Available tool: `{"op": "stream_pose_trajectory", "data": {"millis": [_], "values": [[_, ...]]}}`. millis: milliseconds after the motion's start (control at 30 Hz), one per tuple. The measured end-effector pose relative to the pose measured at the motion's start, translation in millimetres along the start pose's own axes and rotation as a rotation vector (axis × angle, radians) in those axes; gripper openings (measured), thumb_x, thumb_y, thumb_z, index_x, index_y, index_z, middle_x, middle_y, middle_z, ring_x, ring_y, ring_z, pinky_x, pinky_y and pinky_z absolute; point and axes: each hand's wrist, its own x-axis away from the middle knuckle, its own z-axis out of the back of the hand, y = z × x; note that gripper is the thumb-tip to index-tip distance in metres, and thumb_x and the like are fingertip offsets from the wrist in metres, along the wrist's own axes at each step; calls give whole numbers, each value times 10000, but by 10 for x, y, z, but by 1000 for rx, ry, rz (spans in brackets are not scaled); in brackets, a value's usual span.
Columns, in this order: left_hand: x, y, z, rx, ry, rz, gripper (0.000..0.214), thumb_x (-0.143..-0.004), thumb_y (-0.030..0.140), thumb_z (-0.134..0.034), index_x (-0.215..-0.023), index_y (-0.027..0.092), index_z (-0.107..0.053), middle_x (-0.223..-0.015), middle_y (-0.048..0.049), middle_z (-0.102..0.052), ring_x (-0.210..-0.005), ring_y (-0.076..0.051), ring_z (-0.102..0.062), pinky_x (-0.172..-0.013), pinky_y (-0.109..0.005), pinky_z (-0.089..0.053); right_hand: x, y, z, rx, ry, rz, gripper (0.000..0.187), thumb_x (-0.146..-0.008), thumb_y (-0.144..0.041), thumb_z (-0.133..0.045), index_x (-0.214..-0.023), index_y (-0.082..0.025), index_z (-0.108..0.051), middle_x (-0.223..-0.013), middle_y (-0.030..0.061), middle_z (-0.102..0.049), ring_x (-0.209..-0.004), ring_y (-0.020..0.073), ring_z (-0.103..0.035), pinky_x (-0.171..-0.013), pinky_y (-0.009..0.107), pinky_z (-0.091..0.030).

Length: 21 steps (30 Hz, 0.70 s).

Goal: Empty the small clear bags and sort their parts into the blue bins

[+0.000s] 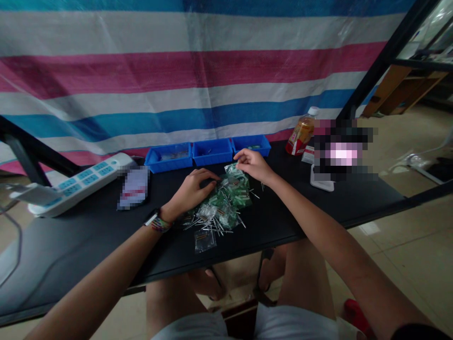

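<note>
On the black table lies a loose pile of small clear and green plastic bags (pixel 226 200), with several thin silvery pins (pixel 215 225) sticking out. My left hand (pixel 193 190) rests against the pile's left side, fingers stretched over it and thumb apart, holding nothing that I can see. At the far edge of the pile, my right hand (pixel 254 163) has its fingertips closed together just above a small shiny bag (pixel 231 168). What is between those fingertips is too small to make out. A single clear bag with brownish pins (pixel 205 241) lies near the front edge.
Three blue trays, left (pixel 169 165), middle (pixel 212 159) and right (pixel 260 150), line the back before a striped sheet (pixel 212 71). A white power strip (pixel 85 179) is on the left. A drink bottle (pixel 300 134) and white object (pixel 322 182) stand right.
</note>
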Motion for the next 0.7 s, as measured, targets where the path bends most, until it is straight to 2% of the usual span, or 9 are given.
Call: {"op": "stream_pose_trajectory", "data": {"millis": [133,300,467,533,700], "values": [[6,34,12,0,19,5,285,-991,429,-636,-1056,230,-829,-1133,-100,-813,-1103,-308,-717,-1068,-461,-496,13,-100,30,-237,64,47,310,-752,-294,-800,-1031,-216,-688,-833,-25,-621,-764,161,-613,-693,297,-521],[12,127,5,201,139,99,388,-986,539,-688,-1153,200,-779,-1182,-104,-810,-1112,-288,-728,-1015,-406,-531,107,-195,-101,-372,-21,-2,393,-730,-344,-873,-1057,-228,-690,-894,-18,-637,-828,160,-639,-738,301,-567],[-11,151,-3,460,251,176,382,-845,530,-847,-958,180,-742,-861,-54,-769,-794,-204,-706,-754,-315,-546,198,-244,-257,-402,-153,-58,415,-742,-346,-906,-1087,-225,-710,-928,2,-692,-857,171,-690,-778,320,-602],[-20,164,2,509,274,184,360,-831,494,-862,-946,182,-722,-791,-39,-740,-727,-183,-683,-707,-304,-532,218,-259,-280,-406,-223,-101,388,-761,-377,-911,-1050,-215,-708,-936,16,-722,-855,184,-726,-790,343,-623],[-21,220,24,532,282,173,329,-841,473,-856,-904,198,-686,-732,-21,-706,-667,-167,-654,-652,-287,-511,222,-283,-285,-364,-208,-76,397,-736,-444,-945,-884,-206,-664,-842,1,-708,-700,183,-733,-681,353,-629]]}}
